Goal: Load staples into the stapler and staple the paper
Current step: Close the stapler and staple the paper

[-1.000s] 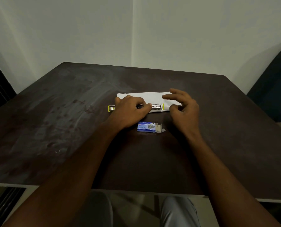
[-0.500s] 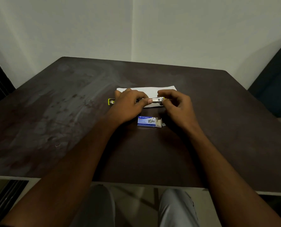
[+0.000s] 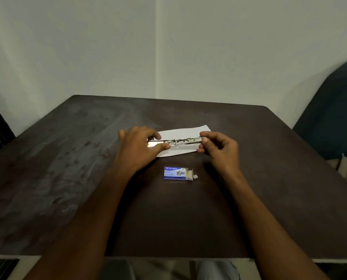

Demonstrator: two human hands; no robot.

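A metal stapler (image 3: 180, 141), swung open flat, is held just above a white sheet of paper (image 3: 183, 132) on the dark table (image 3: 67, 158). My left hand (image 3: 140, 150) grips its left half with thumb and fingers. My right hand (image 3: 219, 148) pinches its right end between thumb and forefinger. A small blue staple box (image 3: 175, 173) lies on the table in front of the paper, between my wrists, its right flap open. Part of the stapler's left end is hidden under my left hand.
A tiny scrap of card (image 3: 195, 176) lies beside the box's open flap. A dark blue chair back (image 3: 334, 122) stands beyond the table's right edge. Pale walls meet in a corner behind the table. My knees show below the near edge.
My right hand moved from hovering over the paper onto the stapler's right end. The stapler has come up off the table and shifted right, held by both hands.
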